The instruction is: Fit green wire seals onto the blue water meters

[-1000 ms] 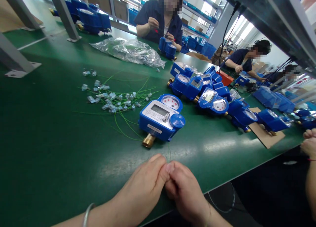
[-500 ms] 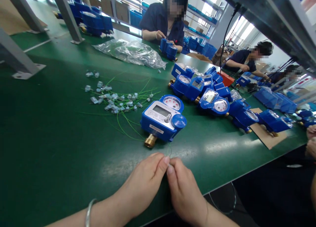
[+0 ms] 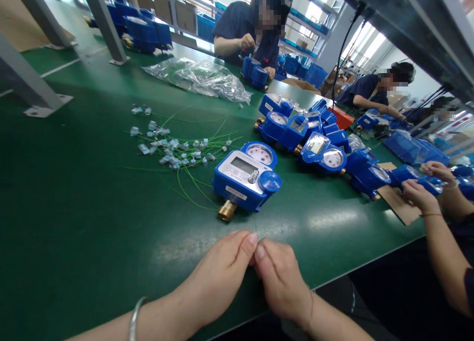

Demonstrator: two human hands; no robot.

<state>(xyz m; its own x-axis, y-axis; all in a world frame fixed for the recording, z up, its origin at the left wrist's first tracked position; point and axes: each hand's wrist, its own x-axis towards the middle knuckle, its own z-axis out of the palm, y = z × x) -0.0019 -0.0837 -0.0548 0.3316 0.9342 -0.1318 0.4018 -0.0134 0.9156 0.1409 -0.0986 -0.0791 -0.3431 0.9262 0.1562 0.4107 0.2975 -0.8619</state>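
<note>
A blue water meter with a grey display panel, a round dial and a brass threaded end lies on the green table just beyond my hands. My left hand is closed in a pinch, its thumb and fingertips against those of my right hand, which is pinched too. A fine green wire rises from between the fingertips toward the meter; the rest of what they hold is hidden. Left of the meter lies a loose pile of clear plastic wire seals with thin green wires.
More blue meters crowd the table to the right. A crumpled plastic bag lies at the back. Metal posts stand at left. A co-worker's hands reach in from the right; another person sits opposite.
My right hand has shifted slightly right and down, its fingers curled tighter. The neighbour's hands have come in over the meters at right. The person opposite has raised one hand.
</note>
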